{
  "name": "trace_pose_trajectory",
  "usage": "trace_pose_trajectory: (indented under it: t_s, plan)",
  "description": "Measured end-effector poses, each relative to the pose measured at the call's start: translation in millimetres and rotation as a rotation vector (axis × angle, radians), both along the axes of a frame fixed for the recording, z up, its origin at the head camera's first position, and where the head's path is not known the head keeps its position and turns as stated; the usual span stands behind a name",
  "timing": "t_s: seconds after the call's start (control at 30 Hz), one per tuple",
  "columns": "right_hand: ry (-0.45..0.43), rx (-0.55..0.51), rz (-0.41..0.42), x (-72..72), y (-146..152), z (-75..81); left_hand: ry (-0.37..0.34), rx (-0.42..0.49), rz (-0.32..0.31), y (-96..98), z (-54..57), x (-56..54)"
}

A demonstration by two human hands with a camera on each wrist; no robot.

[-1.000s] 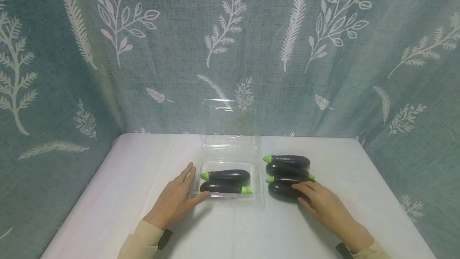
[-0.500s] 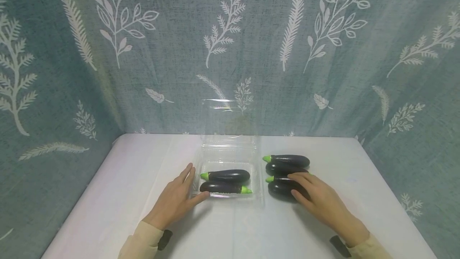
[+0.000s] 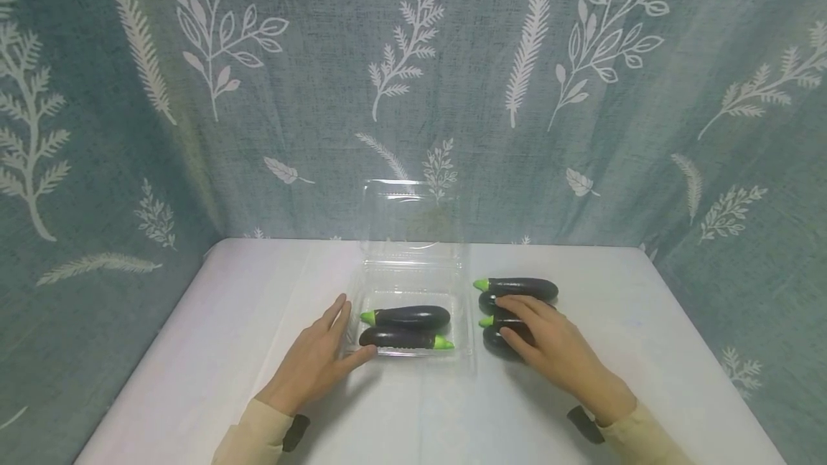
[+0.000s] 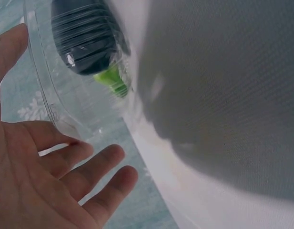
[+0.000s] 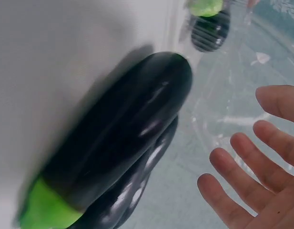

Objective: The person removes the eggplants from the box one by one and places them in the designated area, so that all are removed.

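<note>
Two eggplants (image 3: 411, 317) with green stems lie in a clear plastic clamshell container (image 3: 413, 296), its lid (image 3: 413, 214) raised at the back. My left hand (image 3: 316, 357) rests at the container's left front corner, thumb along the front and fingers at the left side. The left wrist view shows its thumb and fingers (image 4: 73, 152) at the clear rim. My right hand (image 3: 555, 339) hovers with spread fingers over a row of several eggplants (image 3: 523, 288) right of the container, covering part of them. In the right wrist view its fingers (image 5: 242, 183) stand apart from the nearest eggplant (image 5: 118, 129).
A white-covered table (image 3: 291, 271) carries everything. A blue-green leaf-patterned curtain (image 3: 323, 92) stands behind it and along both sides. The raised lid stands just in front of the back curtain.
My right hand has moved leftward and slightly away from me across the row of eggplants, its fingertips reaching farther back. The left hand, container and eggplants stay in place.
</note>
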State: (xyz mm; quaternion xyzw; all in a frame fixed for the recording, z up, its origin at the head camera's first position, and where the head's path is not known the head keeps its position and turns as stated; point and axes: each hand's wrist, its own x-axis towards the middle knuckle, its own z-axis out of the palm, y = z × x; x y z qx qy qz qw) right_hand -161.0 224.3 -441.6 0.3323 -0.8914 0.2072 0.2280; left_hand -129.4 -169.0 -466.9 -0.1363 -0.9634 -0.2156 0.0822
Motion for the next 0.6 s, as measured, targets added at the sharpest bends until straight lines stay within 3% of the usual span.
trace_pose_trajectory:
  t_s: [0.3, 0.6]
  plan:
    - [-0.092, 0.006, 0.056, -13.2, -35, 10.9, 0.002, 0.010, 0.003, -1.1, -1.3, 1.9]
    - [-0.236, 0.032, 0.099, -24.4, -65, 8.1, 0.001, 0.011, -0.003, -2.4, -2.4, 3.9]
